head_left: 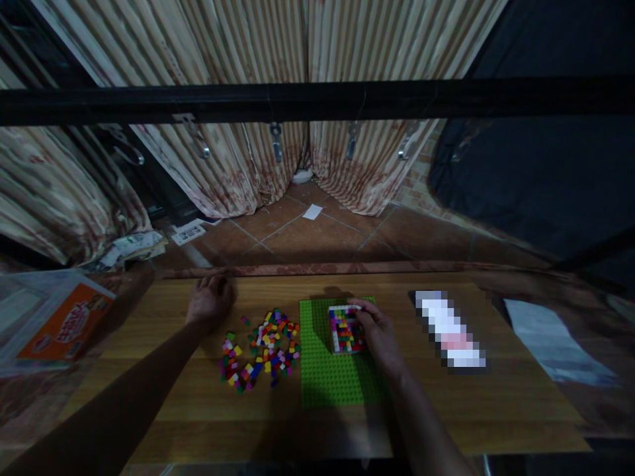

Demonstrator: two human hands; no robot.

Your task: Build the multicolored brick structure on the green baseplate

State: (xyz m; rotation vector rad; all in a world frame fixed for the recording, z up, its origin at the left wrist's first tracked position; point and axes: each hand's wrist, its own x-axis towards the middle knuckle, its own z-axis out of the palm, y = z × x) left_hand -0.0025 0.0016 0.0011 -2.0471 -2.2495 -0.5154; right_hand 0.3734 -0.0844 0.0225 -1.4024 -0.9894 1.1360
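Note:
A green studded baseplate lies on the wooden table. On its upper right part stands a small, near-square build of toy bricks, with a pale border on several sides and mixed colours inside. My right hand is at the build's right side, fingertips pinched over its upper right area; anything between them is too small or hidden. Left of the plate, loose toy bricks in many colours lie scattered. Beyond them, close to the table's far edge, my left hand rests with fingers curled in, apart from the bricks.
Right of the plate lies a blurred-out pale oblong thing. A clear plastic sheet is farther right. At the left is a translucent container with an orange label. A black bar with hooks crosses in front of the curtains.

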